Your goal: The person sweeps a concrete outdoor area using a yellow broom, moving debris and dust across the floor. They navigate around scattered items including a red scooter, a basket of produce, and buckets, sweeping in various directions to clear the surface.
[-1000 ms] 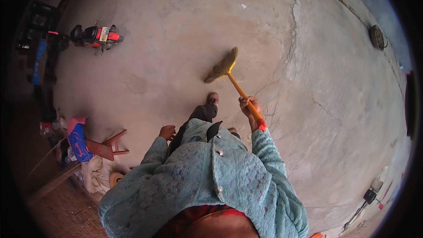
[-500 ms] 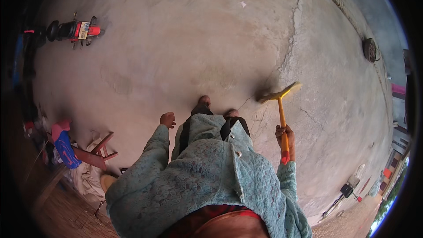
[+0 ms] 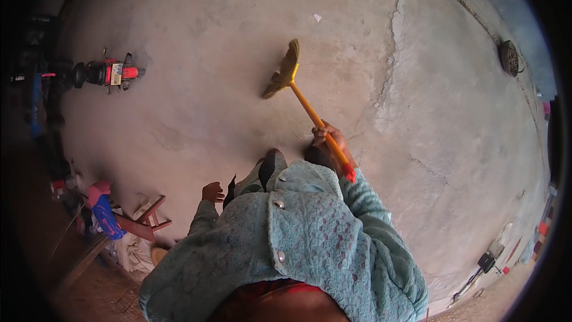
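Note:
My right hand (image 3: pixel 329 137) is closed round the orange handle of a broom (image 3: pixel 307 107), whose red end sticks out behind the hand next to my sleeve. Ahead of me and slightly left, the broom's yellow-brown bristle head (image 3: pixel 282 74) is angled over the concrete floor; whether it touches the floor I cannot tell. My left hand (image 3: pixel 213 192) hangs at my side with loosely bent fingers and nothing in it. Beneath my light blue patterned jacket, my shoes are partly hidden.
A white scrap (image 3: pixel 317 18) lies on the cracked concrete floor (image 3: pixel 208 53). Far left stands a red motorbike (image 3: pixel 112 74). Left of me is a reddish wooden stool (image 3: pixel 140 226) beside a blue and pink cloth (image 3: pixel 107 214). A dark round basket (image 3: pixel 509 58) sits far right.
The broom has swung from my right side to ahead of me on the left, its head turning with it. My right hand has moved inward and forward; my left hand hangs slightly lower.

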A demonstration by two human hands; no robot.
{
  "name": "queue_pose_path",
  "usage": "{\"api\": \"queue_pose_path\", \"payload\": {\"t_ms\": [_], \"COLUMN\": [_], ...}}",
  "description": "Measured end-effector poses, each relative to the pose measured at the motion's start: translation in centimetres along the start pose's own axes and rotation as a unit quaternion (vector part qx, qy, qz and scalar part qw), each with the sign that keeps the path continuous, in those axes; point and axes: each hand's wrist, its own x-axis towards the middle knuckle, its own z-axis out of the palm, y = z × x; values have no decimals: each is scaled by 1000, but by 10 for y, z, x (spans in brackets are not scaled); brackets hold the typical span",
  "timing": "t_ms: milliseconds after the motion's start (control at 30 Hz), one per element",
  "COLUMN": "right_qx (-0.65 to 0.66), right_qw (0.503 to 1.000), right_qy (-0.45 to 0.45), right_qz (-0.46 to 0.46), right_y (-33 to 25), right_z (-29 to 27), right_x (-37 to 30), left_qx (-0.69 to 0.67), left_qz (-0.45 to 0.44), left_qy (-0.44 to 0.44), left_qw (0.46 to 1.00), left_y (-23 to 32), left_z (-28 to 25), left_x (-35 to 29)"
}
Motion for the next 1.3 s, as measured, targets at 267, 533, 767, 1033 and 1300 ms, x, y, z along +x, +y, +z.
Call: {"api": "queue_pose_path", "payload": {"t_ms": [267, 533, 767, 1033, 1300], "right_qx": [148, 173, 82, -18, -57], "right_qw": [987, 962, 952, 966, 993], "right_qy": [15, 106, 157, 174, 104], "right_qz": [-66, -182, -249, -193, -3], "right_y": [-109, -188, -197, -167, -166], "right_z": [-53, -32, 60, 132, 180], "right_x": [-50, -180, -143, -30, 78], "left_qx": [-13, 37, 30, 26, -27], "left_qz": [-7, -10, -12, -98, -5], "left_qy": [-31, -25, 18, -43, -80], "left_qw": [999, 999, 999, 994, 996], "left_y": [37, 90, 109, 142, 309], "left_z": [60, 94, 83, 109, 133], "left_x": [-12, -19, -3, 79, 115]}}
